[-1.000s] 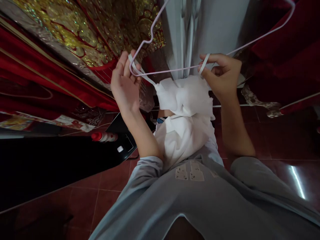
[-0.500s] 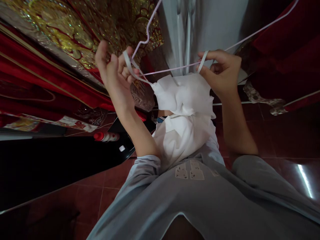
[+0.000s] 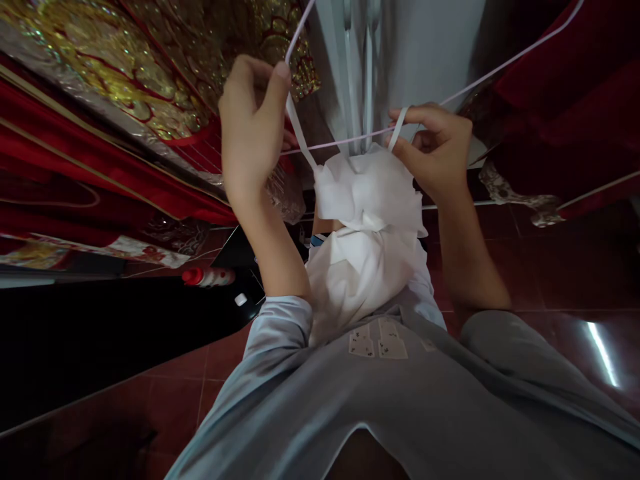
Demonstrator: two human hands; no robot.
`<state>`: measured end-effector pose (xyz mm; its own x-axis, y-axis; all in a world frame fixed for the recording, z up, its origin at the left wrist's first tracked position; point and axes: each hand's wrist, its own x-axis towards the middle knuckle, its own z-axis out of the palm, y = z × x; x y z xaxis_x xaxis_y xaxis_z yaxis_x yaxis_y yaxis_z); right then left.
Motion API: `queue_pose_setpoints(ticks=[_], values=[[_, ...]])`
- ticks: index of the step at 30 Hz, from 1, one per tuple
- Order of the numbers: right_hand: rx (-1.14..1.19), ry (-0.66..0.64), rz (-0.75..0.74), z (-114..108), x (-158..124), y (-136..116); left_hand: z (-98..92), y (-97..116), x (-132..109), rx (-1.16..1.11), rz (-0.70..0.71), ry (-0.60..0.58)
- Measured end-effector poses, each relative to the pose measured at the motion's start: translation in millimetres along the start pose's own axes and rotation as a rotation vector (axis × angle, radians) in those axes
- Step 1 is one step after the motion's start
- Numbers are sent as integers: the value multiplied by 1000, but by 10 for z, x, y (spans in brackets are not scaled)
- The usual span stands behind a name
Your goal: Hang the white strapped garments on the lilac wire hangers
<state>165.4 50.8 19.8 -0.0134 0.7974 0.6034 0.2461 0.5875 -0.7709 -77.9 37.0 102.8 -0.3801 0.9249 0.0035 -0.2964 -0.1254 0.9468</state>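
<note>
White garment (image 3: 367,257), white straps (image 3: 301,135); hanger (image 3: 345,141) is pale pink; shirt (image 3: 350,400) grey; sequined cloth (image 3: 95,53) gold with red swirls.

Lilac hanger (image 3: 345,141) loses its corner behind left hand (image 3: 253,130), top cut off above it; I can't read marks on shirt patches (image 3: 393,343) below right hand (image 3: 434,148), too small, nor bottle markings (image 3: 219,277) lower-left of left hand

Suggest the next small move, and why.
Probably ease the right hand outward along the hanger with the right strap: it crosses the lower bar well short of the hanger's bend at upper right, while the left hand holds the left strap up by the hanger's other side.
</note>
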Motion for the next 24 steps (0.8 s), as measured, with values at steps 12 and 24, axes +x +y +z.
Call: queue_pose_setpoints(ticks=[12,24], values=[[-27,6,-13,127,-13,20,-374,-756,-89,138,136,-146],[22,17,-136,121,-30,32,188,-947,-352,-279,142,-129]])
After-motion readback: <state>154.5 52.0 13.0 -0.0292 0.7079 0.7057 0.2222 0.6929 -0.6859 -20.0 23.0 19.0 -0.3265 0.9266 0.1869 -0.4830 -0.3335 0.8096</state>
